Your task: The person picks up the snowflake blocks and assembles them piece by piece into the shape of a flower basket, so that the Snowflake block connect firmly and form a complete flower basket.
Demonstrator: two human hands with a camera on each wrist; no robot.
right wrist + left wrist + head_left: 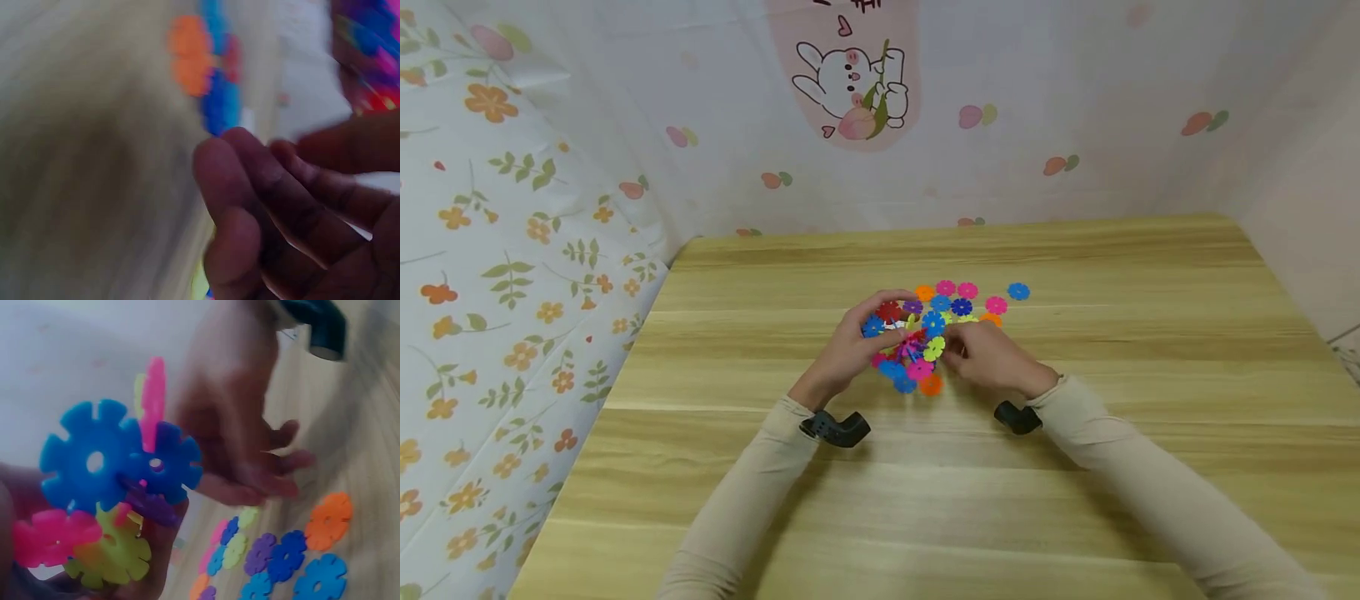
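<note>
In the head view, my left hand holds a cluster of interlocked plastic snowflake discs over the table. Blue, pink, yellow-green and purple notched discs of the cluster show large in the left wrist view, slotted together at angles. My right hand is close on the cluster's right side. Its fingers bend loosely downward in the left wrist view, and nothing shows between them. The right wrist view has these fingers near the lens, slightly blurred, with part of the cluster at the upper right.
Several loose discs lie on the wooden table behind and between the hands, among them a blue disc off to the right and a pink disc. A patterned cloth hangs along the back and left edges.
</note>
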